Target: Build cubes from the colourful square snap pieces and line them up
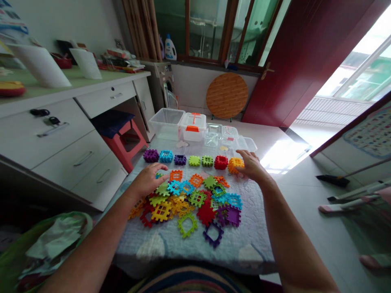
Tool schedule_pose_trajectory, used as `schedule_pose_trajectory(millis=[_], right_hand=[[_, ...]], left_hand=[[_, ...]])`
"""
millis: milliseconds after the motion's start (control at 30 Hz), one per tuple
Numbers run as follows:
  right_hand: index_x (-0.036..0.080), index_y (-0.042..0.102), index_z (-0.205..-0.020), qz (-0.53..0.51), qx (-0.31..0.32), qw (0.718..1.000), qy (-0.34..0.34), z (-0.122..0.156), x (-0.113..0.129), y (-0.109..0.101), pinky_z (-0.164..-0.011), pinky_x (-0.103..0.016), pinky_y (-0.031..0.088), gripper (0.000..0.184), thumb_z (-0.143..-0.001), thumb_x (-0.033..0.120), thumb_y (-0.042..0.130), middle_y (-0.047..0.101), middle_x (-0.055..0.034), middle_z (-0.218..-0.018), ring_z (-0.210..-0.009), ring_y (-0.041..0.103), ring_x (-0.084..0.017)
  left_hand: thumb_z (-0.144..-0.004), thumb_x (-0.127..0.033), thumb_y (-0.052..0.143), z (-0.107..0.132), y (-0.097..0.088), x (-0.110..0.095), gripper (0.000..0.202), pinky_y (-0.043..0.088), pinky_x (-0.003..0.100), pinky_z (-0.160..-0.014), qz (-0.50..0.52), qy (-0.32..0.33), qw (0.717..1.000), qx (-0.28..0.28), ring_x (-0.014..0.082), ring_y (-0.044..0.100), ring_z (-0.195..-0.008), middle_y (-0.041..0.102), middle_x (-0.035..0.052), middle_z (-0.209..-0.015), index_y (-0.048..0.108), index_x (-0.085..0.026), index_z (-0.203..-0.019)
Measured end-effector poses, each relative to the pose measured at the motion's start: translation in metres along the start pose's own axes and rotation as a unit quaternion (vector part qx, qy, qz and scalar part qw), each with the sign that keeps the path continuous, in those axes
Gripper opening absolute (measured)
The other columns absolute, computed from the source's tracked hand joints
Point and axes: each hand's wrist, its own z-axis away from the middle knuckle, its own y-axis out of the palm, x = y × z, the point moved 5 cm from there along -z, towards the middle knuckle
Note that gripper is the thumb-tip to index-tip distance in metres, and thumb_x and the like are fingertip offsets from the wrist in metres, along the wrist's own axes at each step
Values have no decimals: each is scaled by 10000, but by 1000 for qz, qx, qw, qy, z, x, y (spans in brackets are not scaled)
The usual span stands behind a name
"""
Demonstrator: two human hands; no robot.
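A heap of flat, colourful interlocking plastic tiles [189,199] lies on a pale quilted mat [195,240]. Behind it runs a row of assembled cubes: purple [150,155], blue [166,156], a second purple, two green, red [220,162] and orange [236,164]. My left hand [149,179] rests at the heap's left edge, fingers curled over a tile near the orange one [176,175]; what it grips is hidden. My right hand [252,165] hovers beside the orange cube with fingers spread, holding nothing.
Clear plastic boxes [166,122] and a lidded box with orange clasps [192,127] stand beyond the cubes. A white desk with drawers [76,122] and a red stool [122,140] are left. A broom [336,179] lies right. A round wooden board [227,95] leans at the back.
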Motion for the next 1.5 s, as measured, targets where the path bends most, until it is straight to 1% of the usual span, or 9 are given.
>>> schedule_pose_trajectory(millis=[133,367,700,933,1000,1167,1267,1367,1500], right_hand=[[192,575,-1261,-133,-59,989,-32,21,48,-7,-915,-413,471,458,-806,244,573,665,-104,-1149,-1015,618,-251],[199,672,-1014,-173,-55,981,-71,38,102,49,-860,-381,489,223,-852,177,520,693,-92,-976,-924,614,-234],[204,685,-979,-145,-61,985,-77,42,100,63,-874,-392,461,196,-870,171,526,686,-89,-945,-923,579,-252],[200,682,-955,-152,-59,983,-89,43,101,67,-852,-387,460,178,-878,181,523,684,-85,-931,-907,568,-249],[196,682,-946,-155,-61,982,-92,44,101,67,-843,-378,461,175,-878,176,522,681,-83,-917,-898,567,-244],[193,682,-942,-162,-75,979,-96,44,100,67,-839,-366,463,171,-870,160,530,682,-75,-899,-887,578,-234],[187,685,-942,-166,-86,978,-95,43,100,66,-829,-363,466,170,-867,159,536,684,-81,-899,-885,583,-235],[180,688,-948,-169,-90,977,-91,43,99,65,-829,-364,468,169,-861,150,546,687,-85,-903,-887,585,-238],[178,686,-941,-170,-96,977,-88,43,97,63,-830,-368,470,161,-860,147,550,690,-88,-912,-889,586,-241]], left_hand=[[-801,-305,500,-21,12,-14,285,446,373,-995,-36,52,996,55,261,624,-1067,690,118,-1098,680,-165,-972],[-677,-202,642,-50,39,-22,235,479,291,-808,-143,23,976,160,257,654,-920,706,106,-993,703,-184,-903],[-562,-196,671,-61,42,-4,231,401,237,-581,-18,-2,986,167,174,581,-663,627,-20,-701,617,-198,-786],[-661,-137,543,-42,21,-36,104,405,252,-621,-12,50,997,64,161,547,-673,595,4,-705,588,-188,-740],[-678,-145,560,-30,21,-47,86,413,260,-644,-30,71,994,80,169,558,-706,606,24,-754,600,-185,-744],[-726,-323,649,-11,20,-62,192,455,262,-743,6,101,970,222,193,605,-833,646,44,-890,652,-173,-846],[-793,-324,584,-22,12,-66,205,464,272,-810,0,97,977,188,200,619,-894,662,61,-952,653,-161,-898],[-797,-250,575,-39,22,-75,205,462,287,-868,-63,115,978,165,218,624,-960,675,83,-1024,662,-151,-954],[-766,-211,635,-55,61,-89,334,428,294,-956,-166,150,954,200,246,599,-1091,668,107,-1155,652,-147,-1093]])
